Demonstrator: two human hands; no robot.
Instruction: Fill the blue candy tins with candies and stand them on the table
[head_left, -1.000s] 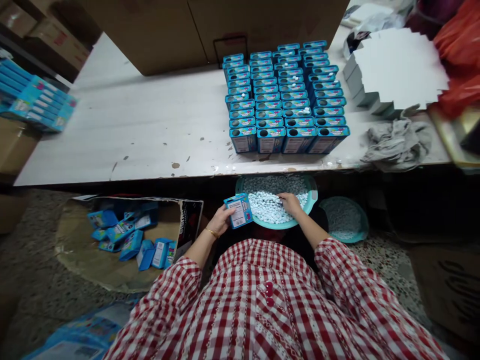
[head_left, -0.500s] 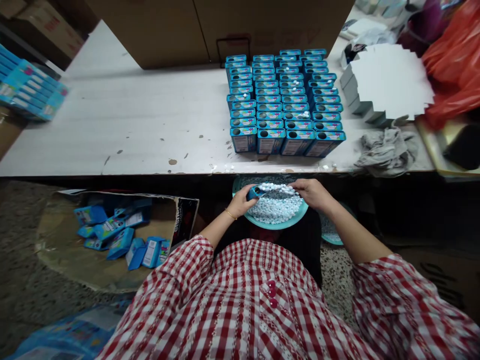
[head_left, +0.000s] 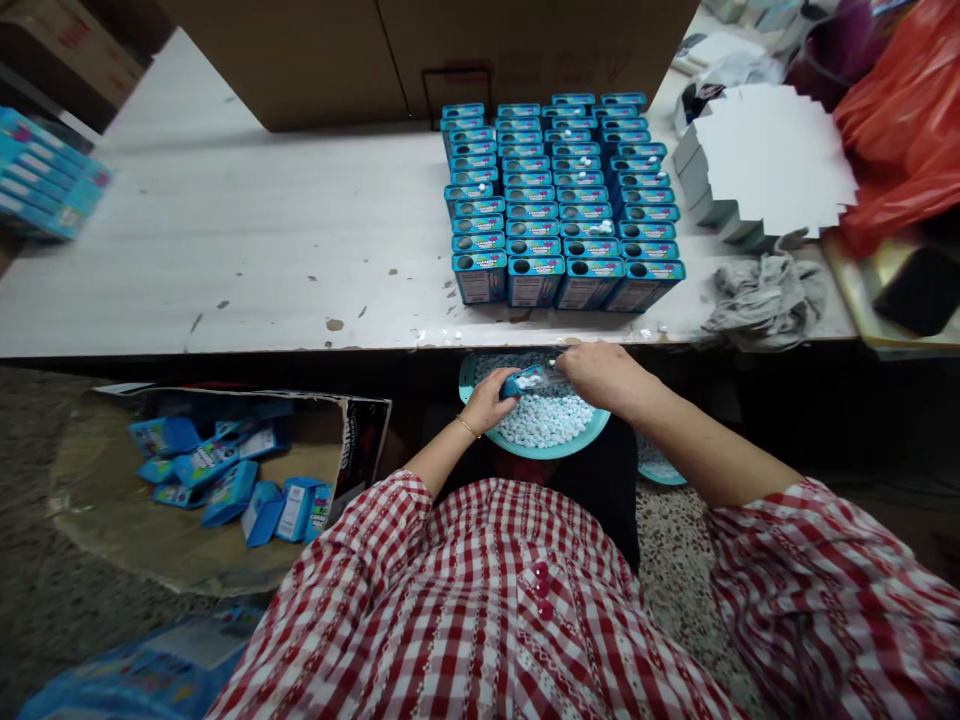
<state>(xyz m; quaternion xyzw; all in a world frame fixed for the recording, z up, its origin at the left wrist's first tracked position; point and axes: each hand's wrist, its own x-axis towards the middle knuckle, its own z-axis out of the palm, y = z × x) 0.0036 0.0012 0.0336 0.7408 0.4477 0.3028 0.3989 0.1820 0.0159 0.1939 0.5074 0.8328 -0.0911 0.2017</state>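
Closed round a small blue candy box [head_left: 512, 386], my left hand [head_left: 485, 402] keeps it over the left part of a turquoise basin [head_left: 551, 452]. The box's top opening is heaped with white candies. My right hand [head_left: 604, 378] grips a clear scoop [head_left: 553, 377], tilted with its mouth at the box opening. A few candies are still in the scoop; its handle is hidden by my fingers. Small white candies [head_left: 544, 420] fill the basin, which sits at my lap below the table edge.
Rows of blue boxes [head_left: 531, 268] stand on the white table [head_left: 225, 240], some with candies on top. A large carton [head_left: 322, 70] is behind them. A grey cloth [head_left: 765, 300] and white stacked card [head_left: 776, 160] lie right. An open carton [head_left: 112, 510] holds blue boxes at lower left.
My right hand has moved left and up, tipping the scoop toward the box. The candies heaped in the scoop have mostly gone, and white candies now show at the box's opening.
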